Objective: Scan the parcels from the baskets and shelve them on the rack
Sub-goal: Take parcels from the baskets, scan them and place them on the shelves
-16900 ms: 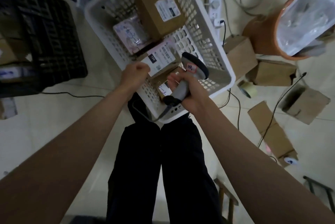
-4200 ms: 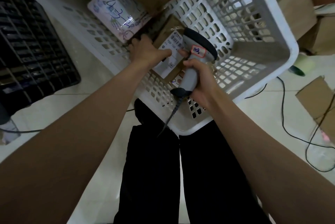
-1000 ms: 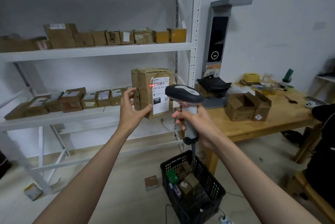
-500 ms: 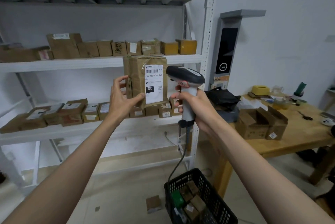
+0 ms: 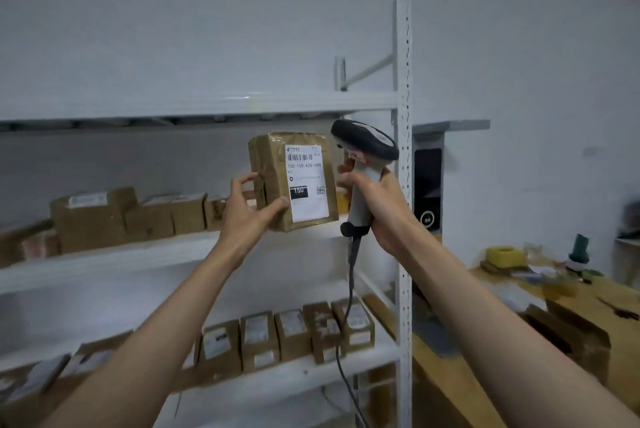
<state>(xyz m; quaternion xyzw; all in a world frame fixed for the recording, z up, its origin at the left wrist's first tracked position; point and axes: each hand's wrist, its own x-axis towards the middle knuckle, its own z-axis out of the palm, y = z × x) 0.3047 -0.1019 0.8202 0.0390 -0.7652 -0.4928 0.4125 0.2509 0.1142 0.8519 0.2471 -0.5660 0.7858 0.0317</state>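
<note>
My left hand grips a brown parcel by its lower left corner, thumb on the front. The parcel stands upright in the air, its white label with a barcode and "150" facing me, level with the rack's middle shelf. My right hand holds the grey corded barcode scanner by its handle, just right of the parcel, head pointing left above the hand. The white rack fills the left half of the view.
Rows of brown parcels sit on the middle shelf and more brown parcels on the lower one. A wall terminal hangs right of the rack post. A wooden table with open cartons and clutter stands at right.
The view has tilted upward and closer to the rack; the black basket on the floor has left the frame. The parcel and scanner are raised toward the middle shelf, still side by side.
</note>
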